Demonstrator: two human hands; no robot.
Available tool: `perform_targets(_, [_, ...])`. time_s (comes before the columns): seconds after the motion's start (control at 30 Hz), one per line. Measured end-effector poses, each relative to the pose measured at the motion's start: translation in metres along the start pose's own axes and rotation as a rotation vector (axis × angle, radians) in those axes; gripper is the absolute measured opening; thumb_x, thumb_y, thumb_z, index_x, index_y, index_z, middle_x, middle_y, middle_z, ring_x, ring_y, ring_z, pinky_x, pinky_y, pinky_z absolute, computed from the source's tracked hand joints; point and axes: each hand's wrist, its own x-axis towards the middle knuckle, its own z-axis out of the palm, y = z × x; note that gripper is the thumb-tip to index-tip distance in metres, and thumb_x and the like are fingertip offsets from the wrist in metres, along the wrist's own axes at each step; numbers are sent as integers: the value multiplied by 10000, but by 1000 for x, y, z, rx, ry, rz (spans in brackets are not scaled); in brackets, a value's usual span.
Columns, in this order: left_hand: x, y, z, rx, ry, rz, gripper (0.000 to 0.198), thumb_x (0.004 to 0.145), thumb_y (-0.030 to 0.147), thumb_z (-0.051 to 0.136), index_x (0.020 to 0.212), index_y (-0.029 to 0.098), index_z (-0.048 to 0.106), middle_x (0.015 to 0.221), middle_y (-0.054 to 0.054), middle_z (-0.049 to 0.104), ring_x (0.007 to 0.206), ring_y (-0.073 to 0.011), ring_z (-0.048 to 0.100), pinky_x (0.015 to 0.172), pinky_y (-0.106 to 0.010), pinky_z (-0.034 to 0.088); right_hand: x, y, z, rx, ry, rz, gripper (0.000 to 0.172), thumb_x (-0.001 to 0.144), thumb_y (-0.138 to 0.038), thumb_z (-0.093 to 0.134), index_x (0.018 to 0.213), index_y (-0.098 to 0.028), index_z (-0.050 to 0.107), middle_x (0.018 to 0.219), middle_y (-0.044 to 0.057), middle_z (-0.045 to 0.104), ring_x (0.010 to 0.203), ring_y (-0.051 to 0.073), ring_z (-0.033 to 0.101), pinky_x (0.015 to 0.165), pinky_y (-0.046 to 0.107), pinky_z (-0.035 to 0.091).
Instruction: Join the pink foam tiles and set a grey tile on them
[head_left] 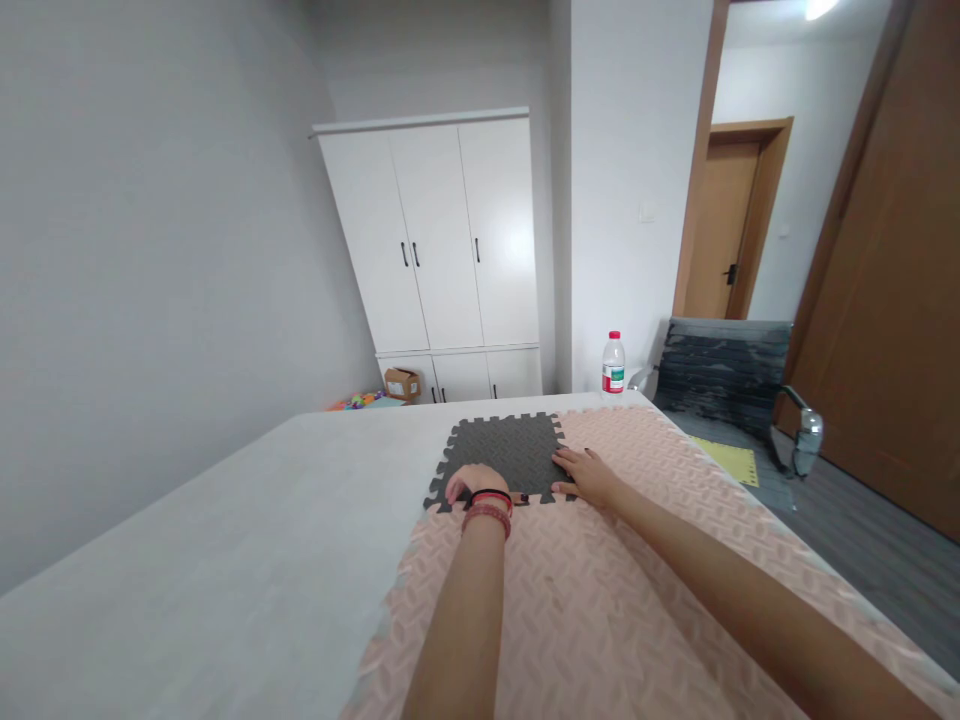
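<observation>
A dark grey foam mat tile (501,445) with jigsaw edges lies on the table, against pink foam mat tiles (555,600) along its near and right sides. My left hand (478,482), with bracelets at the wrist, rests on the grey tile's near edge. Its fingers bend down to the left, their tips partly hidden, and the thumb stretches out to the right along the seam. Fingers spread and flat, my right hand (589,477) presses on the seam at the grey tile's right near corner. Neither hand has anything in its grasp.
The white table (225,530) extends to the left. A water bottle (613,365) with a red cap stands at the far right corner. Beyond the right edge is a dark chair (724,365). A white cabinet (450,240) and a cardboard box (402,383) are behind.
</observation>
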Motion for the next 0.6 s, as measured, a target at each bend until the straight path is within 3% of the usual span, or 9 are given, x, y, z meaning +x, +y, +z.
perform_targets(0.1, [-35,-10,1,25,39,-23,418,845,482,552,1096,148,569,1096,-94,615,991,-222,589,859,-464,487,-24,-19,-10,-40,50,-4,584,929,-576,306,1387,-232,426,1471,87,345,1369,228,262,1131,495,104])
perform_targets(0.17, [-51,-27,-1,-6,86,47,480,840,540,524,1121,151,556,1133,-97,597,1034,-222,571,893,-459,466,-53,-29,-19,21,77,2,588,938,-570,274,1406,-237,396,1478,73,333,1368,205,267,1136,466,134])
perform_targets(0.3, [-63,-80,-22,-143,102,192,469,875,571,433,999,148,593,976,-59,639,914,-176,604,845,-405,480,-147,-34,-41,343,147,63,642,934,-597,180,1400,-226,420,1496,48,293,1358,188,295,1138,387,212])
perform_targets(0.37, [-74,-105,-35,-211,107,248,401,900,505,423,955,147,595,934,-49,648,873,-163,611,825,-372,479,-207,-24,-48,466,201,168,639,925,-607,150,1318,-273,528,1479,13,326,1356,214,301,1147,428,191])
perform_targets(0.43, [-102,-120,-44,-269,128,319,293,902,399,439,940,152,592,973,-59,654,926,-166,607,853,-328,460,-268,-4,-48,551,314,318,587,899,-630,232,1253,-322,584,1447,-3,379,1344,227,322,1155,437,171])
perform_targets(0.53, [-170,-125,-45,-345,125,467,216,874,353,457,951,204,592,1029,-34,658,987,-144,599,882,-238,443,-359,38,-29,581,543,517,476,799,-661,422,1115,-400,662,1359,43,490,1282,262,409,1133,409,211])
perform_targets(0.6, [-216,-121,-32,-393,107,584,247,862,397,459,1027,263,584,1112,0,645,1034,-135,592,916,-231,446,-413,63,-7,538,650,622,394,755,-655,469,1068,-496,648,1267,71,570,1195,271,496,1062,396,285])
